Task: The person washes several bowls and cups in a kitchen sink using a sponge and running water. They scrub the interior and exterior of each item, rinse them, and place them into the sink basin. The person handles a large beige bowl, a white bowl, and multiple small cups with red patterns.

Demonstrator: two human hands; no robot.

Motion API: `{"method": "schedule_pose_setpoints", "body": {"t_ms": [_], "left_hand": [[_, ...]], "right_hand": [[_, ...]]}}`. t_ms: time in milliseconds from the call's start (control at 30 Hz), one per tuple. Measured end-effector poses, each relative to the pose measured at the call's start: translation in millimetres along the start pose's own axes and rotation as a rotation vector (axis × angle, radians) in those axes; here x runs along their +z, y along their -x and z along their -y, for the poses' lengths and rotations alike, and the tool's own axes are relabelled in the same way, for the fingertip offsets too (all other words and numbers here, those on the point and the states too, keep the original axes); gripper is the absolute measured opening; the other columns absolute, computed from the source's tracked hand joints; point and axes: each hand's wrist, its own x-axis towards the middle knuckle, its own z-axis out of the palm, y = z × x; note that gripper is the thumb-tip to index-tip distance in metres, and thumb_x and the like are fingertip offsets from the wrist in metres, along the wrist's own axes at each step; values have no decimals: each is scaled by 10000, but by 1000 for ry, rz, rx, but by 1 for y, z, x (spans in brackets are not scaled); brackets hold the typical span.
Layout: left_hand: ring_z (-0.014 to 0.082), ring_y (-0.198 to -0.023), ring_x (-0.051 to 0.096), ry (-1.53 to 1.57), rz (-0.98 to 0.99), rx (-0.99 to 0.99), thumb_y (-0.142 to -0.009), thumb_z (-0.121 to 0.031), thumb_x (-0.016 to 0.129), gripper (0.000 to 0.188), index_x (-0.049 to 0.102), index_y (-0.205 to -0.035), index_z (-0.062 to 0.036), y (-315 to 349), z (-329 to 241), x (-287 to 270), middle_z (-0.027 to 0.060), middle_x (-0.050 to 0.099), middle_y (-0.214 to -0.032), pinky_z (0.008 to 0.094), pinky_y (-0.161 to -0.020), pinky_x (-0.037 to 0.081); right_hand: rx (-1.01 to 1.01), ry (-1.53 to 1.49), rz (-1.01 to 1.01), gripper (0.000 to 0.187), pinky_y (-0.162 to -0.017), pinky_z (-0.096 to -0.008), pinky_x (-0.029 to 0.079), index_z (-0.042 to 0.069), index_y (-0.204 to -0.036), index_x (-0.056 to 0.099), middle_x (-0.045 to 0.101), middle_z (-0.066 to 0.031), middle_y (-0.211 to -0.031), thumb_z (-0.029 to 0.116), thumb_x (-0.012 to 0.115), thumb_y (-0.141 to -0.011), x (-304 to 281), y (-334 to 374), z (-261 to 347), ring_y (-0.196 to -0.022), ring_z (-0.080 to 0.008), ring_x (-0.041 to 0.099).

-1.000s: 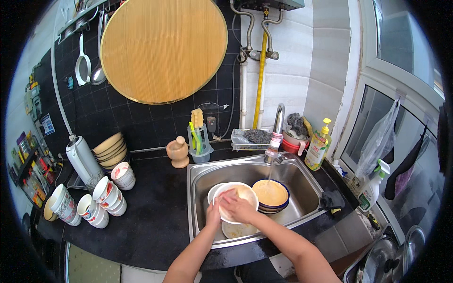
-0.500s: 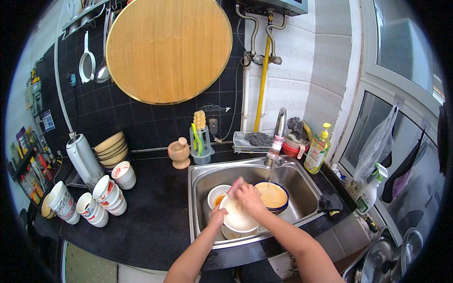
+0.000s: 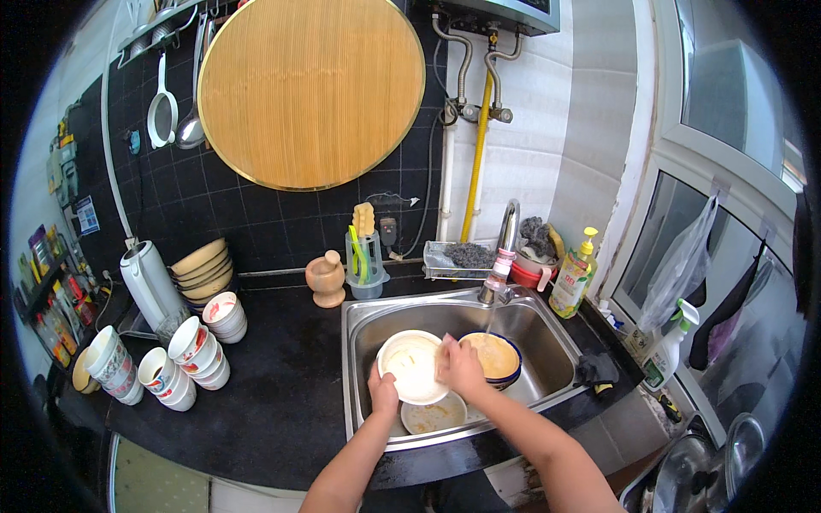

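Observation:
Over the sink (image 3: 554, 363), my left hand (image 3: 384, 393) grips the left rim of a white bowl (image 3: 412, 363), tilted so that its inside faces me. My right hand (image 3: 463, 369) is closed on a pinkish cloth or sponge (image 3: 442, 361), pressed to the bowl's right rim; its exact kind is hard to make out. Just right of that hand, a blue-rimmed bowl (image 3: 496, 353) holds cloudy liquid under the tap (image 3: 509, 231), with a thin stream running into it. Below the held bowl lies another pale bowl (image 3: 434, 417) with brownish residue, partly covered.
Stacked patterned bowls (image 3: 198, 355) and a kettle (image 3: 152, 286) stand on the left counter. A wooden mortar (image 3: 326, 280) and a utensil holder (image 3: 366, 265) sit behind the sink. Soap (image 3: 573, 278) and a spray bottle (image 3: 671, 346) are at the right.
The white bowl has turned its inside toward me and moved up and left. My left hand has shifted up and left; my right hand and the cloth have moved to the bowl's right rim.

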Motion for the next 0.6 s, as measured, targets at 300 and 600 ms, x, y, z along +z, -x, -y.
{"method": "schedule_pose_setpoints", "body": {"t_ms": [300, 600], "left_hand": [[210, -945, 539, -104, -114, 79, -900, -240, 424, 387, 463, -1161, 44, -3, 1, -6, 148, 560, -1048, 309, -841, 419], [191, -993, 503, -180, 54, -52, -929, -335, 388, 450, 482, -1154, 44, 2, -2, 2, 145, 550, -1072, 299, -859, 389]], "right_hand": [[-227, -199, 256, 218, -744, -437, 433, 38, -975, 562, 592, -184, -882, 143, 469, -808, 24, 42, 61, -870, -351, 545], [-412, 0, 72, 459, -889, -418, 381, -5, -1113, 498, 454, -188, -1136, 338, 506, -808, 15, 10, 28, -1092, -314, 432]]}}
